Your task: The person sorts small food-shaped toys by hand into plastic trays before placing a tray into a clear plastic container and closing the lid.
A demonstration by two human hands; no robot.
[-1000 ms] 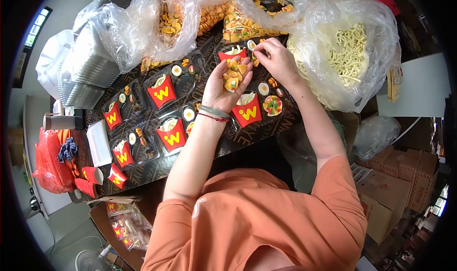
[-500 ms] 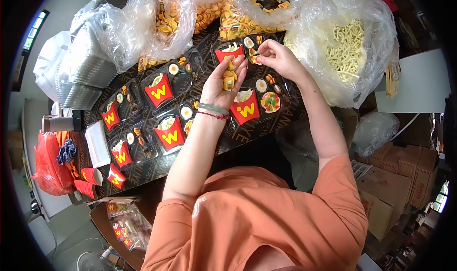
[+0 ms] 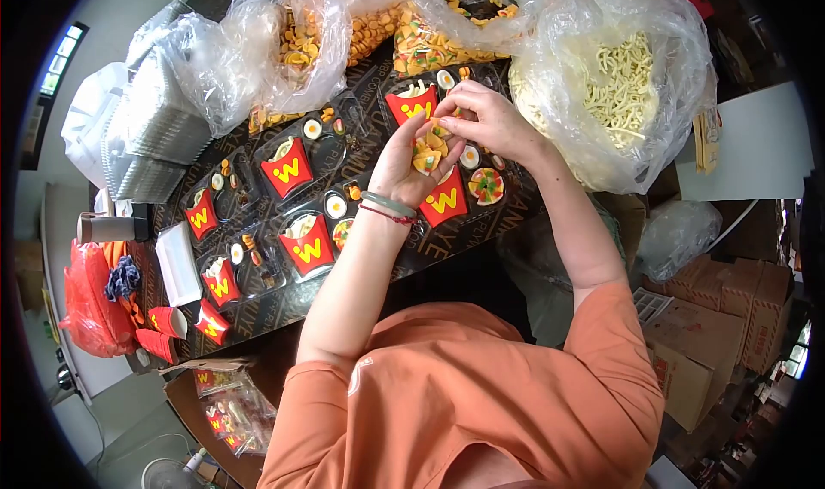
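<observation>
Beside "W"-marked red cartons [image 3: 286,173], left grip [image 3: 402,158] cradles orange pieces [image 3: 427,155]; what right grip [image 3: 494,121] holds, I cannot tell.

Left hand [image 3: 399,161] cups palm-up, right hand [image 3: 490,121] curled near its fingertips.

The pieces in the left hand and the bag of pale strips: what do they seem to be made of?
Pieces: probably moulded plastic or resin, smooth-looking, with bright repeated colours; exact type unclear.
Bag: apparently glossy plastic film, transparent and crinkled.
</observation>
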